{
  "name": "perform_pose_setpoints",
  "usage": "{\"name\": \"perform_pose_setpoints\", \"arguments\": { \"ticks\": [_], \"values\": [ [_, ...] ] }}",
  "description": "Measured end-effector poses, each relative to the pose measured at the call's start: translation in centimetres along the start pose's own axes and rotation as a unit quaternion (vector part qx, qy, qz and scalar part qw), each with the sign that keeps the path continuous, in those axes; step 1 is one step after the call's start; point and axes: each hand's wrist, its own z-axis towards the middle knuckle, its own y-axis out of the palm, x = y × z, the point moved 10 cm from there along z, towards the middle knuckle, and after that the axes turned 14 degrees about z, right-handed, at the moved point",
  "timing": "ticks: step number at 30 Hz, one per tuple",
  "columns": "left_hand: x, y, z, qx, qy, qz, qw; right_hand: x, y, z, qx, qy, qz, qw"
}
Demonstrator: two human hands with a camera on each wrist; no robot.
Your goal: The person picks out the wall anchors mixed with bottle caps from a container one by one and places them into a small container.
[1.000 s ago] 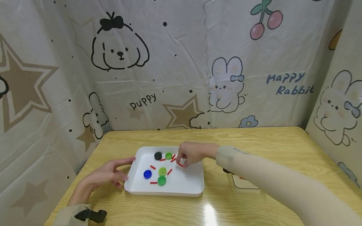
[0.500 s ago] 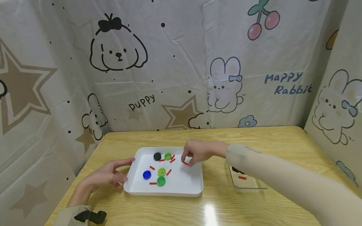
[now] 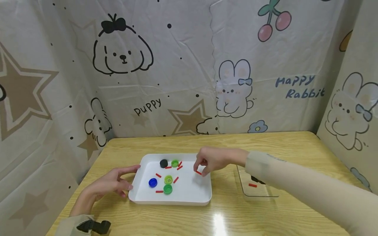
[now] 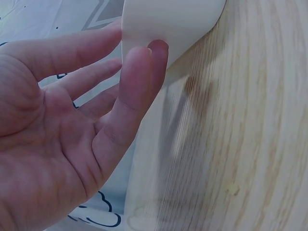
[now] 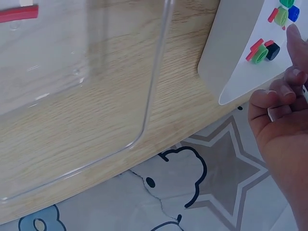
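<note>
My right hand (image 3: 215, 158) is over the right side of the white tray (image 3: 190, 194). Its thumb and fingers pinch a small red stick (image 3: 198, 172). At the tray's left side my left hand (image 3: 110, 182) rests its extended fingers against the outer wall; the left wrist view shows the fingertips (image 4: 137, 65) touching that wall. Inside the tray lie a black cap (image 3: 163, 163), a light green cap (image 3: 175, 163), a yellow-green cap (image 3: 168, 179), a green cap (image 3: 167, 189) and a blue cap (image 3: 153, 183). Several red sticks (image 3: 176, 180) are scattered among them.
To the right of the tray stands a clear plastic box (image 3: 260, 196), partly hidden by the right forearm. One red stick (image 5: 19, 13) lies in it. Both stand on a wooden table (image 3: 165, 221), with a printed cloth (image 3: 183, 75) hanging behind.
My right hand has moved right across the tray, away from the caps, with the red stick between its fingers. My left hand has stayed at the tray's left side.
</note>
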Motion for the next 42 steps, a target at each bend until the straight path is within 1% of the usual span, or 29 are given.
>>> {"name": "perform_pose_setpoints", "arguments": {
  "ticks": [4,7,11,16,21,28,36,42],
  "values": [
    [0.0,0.0,0.0,0.000,0.001,0.003,1.0000,0.4,-0.4,-0.8,0.005,0.004,0.002,1.0000],
    [0.0,-0.1,0.0,0.000,0.002,0.002,1.0000,0.6,-0.8,-1.4,0.012,-0.001,0.002,0.9999],
    [0.1,-0.1,0.0,-0.001,0.008,0.002,1.0000,0.5,-1.5,-2.3,0.025,-0.012,0.004,0.9996],
    [0.3,0.0,-0.1,-0.007,0.016,-0.004,0.9998,0.7,-2.2,-3.5,0.041,-0.012,0.018,0.9989],
    [0.2,0.1,-0.1,-0.010,0.017,-0.011,0.9997,1.4,-2.3,-4.6,0.044,-0.009,0.041,0.9981],
    [0.4,0.2,-0.1,-0.011,0.024,-0.017,0.9995,1.6,-2.3,-6.1,0.050,-0.019,0.047,0.9974],
    [0.5,0.1,-0.1,-0.010,0.024,-0.014,0.9996,2.4,-2.7,-8.2,0.063,-0.009,0.050,0.9967],
    [0.5,0.1,-0.1,-0.009,0.023,-0.016,0.9996,3.5,-2.9,-9.8,0.075,0.012,0.049,0.9959]
  ]
}}
